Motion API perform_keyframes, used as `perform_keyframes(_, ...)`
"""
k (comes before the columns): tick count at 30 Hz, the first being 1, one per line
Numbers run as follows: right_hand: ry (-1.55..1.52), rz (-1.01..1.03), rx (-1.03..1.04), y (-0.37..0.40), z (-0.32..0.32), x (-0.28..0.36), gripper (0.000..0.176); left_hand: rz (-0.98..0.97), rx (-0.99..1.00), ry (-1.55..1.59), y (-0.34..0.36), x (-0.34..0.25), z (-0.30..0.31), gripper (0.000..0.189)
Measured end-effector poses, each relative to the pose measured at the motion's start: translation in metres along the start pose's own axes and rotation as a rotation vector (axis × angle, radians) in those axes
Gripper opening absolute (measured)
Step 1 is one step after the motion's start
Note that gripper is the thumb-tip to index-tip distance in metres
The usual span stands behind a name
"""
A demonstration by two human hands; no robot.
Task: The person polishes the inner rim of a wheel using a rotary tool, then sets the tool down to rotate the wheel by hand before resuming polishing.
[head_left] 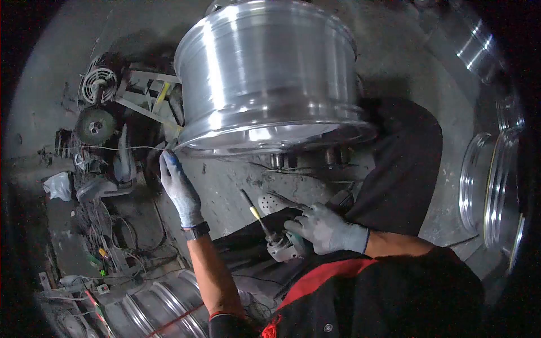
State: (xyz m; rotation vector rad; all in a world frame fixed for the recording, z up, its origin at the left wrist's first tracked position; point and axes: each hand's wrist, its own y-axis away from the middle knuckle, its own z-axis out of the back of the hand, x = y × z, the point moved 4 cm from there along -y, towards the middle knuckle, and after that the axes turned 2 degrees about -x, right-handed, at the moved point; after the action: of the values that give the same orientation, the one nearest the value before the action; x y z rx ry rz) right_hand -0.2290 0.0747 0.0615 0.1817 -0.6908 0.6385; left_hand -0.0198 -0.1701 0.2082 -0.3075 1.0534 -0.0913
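Observation:
A large shiny metal wheel rim [265,67] lies on its side across the top middle of the head view. My left hand [177,183], in a grey glove with a dark band at the wrist, reaches up to the rim's lower left edge. Its fingers are stretched out, and the fingertips seem to touch the lip. My right hand [327,228], also gloved, is closed around a hand-held grinder [287,248] above my lap. A long thin shaft with a yellow band [255,212] points up and left from the tool. The right fingers are partly hidden.
At the left stands a motor [99,85] with a round grinding wheel [96,125] and a thin cord [121,148]. Tangled cables [112,225] lie below. More rims [501,186] stand at the right, and another rim [152,307] lies at the lower left.

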Motion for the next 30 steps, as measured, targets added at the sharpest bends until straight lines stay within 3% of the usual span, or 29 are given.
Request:
perform_keyframes(16, -0.089, -0.055, -0.025, 0.004, 0.009, 0.001, 0.071, -0.321, 0.157, -0.104, 0.029, -0.069, -0.014, 0.047)
perform_keyframes(20, -0.02, -0.066, 0.056, 0.004, 0.013, 0.003, 0.073, -0.296, 0.145, -0.085, 0.029, -0.062, -0.014, 0.048)
perform_keyframes(30, -0.045, -0.082, 0.03, 0.005, 0.002, 0.0, 0.078, -0.115, 0.021, 0.071, 0.017, -0.031, -0.008, 0.046)
